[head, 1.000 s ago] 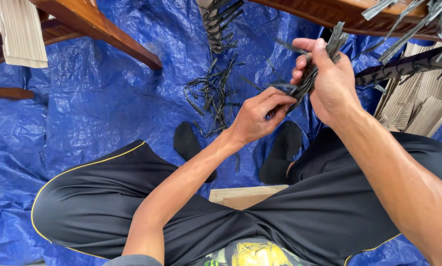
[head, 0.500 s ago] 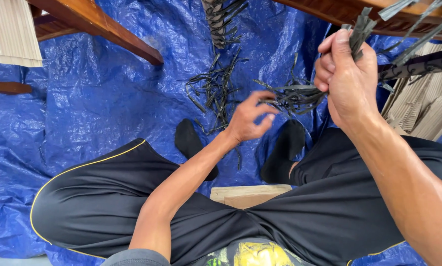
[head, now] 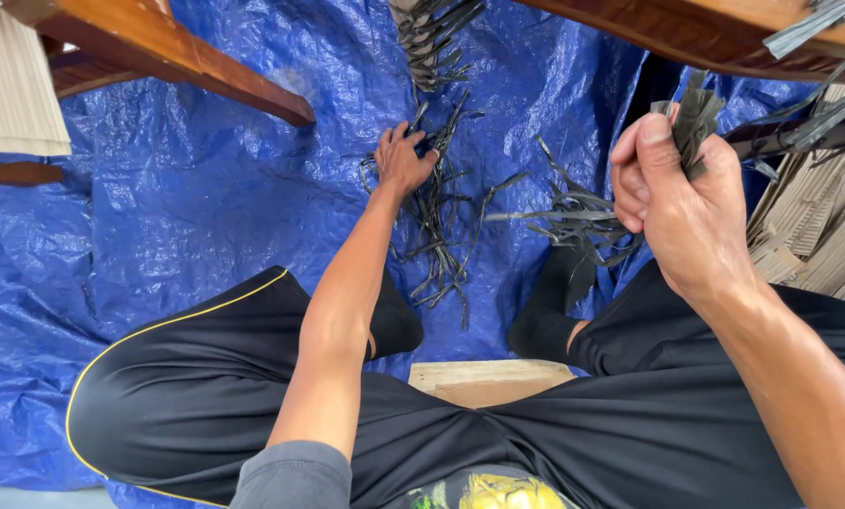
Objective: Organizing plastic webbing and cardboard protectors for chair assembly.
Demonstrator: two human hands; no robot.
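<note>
The blue tarp point(head: 205, 217) is woven plastic, crinkly with a slight sheen. Dark strips point(head: 441, 226) look like thin matt plastic or reed, hard to tell which. Wooden beam point(head: 177, 57) is smooth, varnished, reddish-brown. Black trousers point(head: 205, 396) are matt cloth.

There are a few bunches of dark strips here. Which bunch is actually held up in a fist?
The bunch of dark flat strips gripped in the right hand, raised near the camera. The loose scatter of dark strips lies on the blue tarp, where the left hand only reaches.
</note>
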